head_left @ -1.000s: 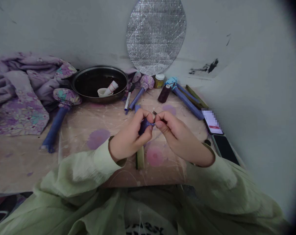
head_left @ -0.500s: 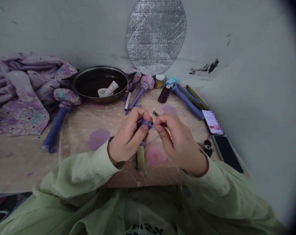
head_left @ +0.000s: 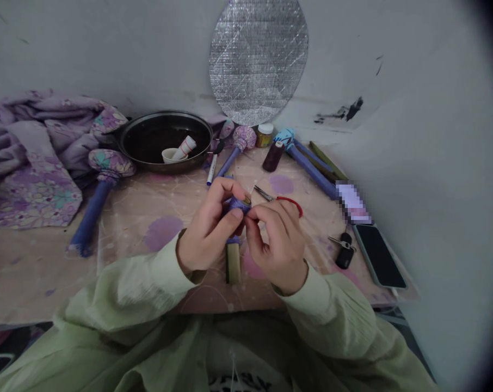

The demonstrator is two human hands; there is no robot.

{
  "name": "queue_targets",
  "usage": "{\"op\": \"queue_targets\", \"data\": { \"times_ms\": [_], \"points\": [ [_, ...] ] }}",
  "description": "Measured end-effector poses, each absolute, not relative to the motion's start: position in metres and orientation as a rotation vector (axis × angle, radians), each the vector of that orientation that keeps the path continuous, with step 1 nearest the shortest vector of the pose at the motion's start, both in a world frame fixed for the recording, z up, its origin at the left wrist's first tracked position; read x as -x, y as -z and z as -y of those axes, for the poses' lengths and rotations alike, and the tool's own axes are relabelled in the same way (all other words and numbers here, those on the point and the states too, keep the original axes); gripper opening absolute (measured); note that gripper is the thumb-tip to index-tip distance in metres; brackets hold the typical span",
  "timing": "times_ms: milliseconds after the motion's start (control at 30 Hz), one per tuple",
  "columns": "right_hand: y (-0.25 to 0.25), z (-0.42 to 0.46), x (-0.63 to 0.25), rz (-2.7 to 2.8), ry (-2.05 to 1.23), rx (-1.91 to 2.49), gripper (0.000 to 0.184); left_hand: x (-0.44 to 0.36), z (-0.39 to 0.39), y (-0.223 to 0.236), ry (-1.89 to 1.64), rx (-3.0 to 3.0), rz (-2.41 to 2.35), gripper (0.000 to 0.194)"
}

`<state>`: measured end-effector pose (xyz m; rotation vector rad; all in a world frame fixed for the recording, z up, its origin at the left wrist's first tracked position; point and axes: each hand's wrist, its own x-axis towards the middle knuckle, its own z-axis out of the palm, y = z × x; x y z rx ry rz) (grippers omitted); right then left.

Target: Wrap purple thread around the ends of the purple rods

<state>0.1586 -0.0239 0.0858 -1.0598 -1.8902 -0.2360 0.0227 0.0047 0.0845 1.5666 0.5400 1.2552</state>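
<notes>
My left hand [head_left: 214, 226] is closed around a stick wrapped in purple-blue cloth [head_left: 239, 205], whose bare yellowish end shows at the top. Close against that end, my right hand [head_left: 277, 239] pinches with thumb and forefinger. What lies in the pinch is too small to name. Below my hands is a pale greenish block-like piece [head_left: 233, 264]. Scissors with red handles [head_left: 289, 201] lie just beyond my right hand, which covers part of them.
A black pan [head_left: 167, 163] holds a small white cup. Around it are floral fabric [head_left: 34, 179], purple-wrapped mallets [head_left: 95, 212], a marker [head_left: 211, 170], a dark thread spool [head_left: 273, 157] and a lidded jar [head_left: 265, 135]. Right: phones [head_left: 380, 256] and a key [head_left: 344, 251].
My right hand has moved left and in, so its fingertips now meet the wrapped stick. The scissors' red handles and the key have come into fuller view.
</notes>
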Motion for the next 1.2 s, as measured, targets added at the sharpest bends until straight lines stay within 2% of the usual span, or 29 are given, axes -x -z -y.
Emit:
{"op": "queue_targets", "data": {
  "times_ms": [500,900,1200],
  "points": [
    [-0.089,0.029,-0.161,1.815,0.180,1.010,0.008,-0.023,-0.007,-0.085,-1.297,-1.782,-0.503,0.011],
    [-0.108,0.022,-0.175,1.863,0.300,0.974,0.008,-0.023,-0.007,-0.084,-1.261,-1.729,-0.466,0.010],
    [-0.108,0.024,-0.173,1.864,0.239,0.971,0.006,-0.024,-0.003,-0.084,-1.229,-1.562,-0.442,0.013]
  ]
}}
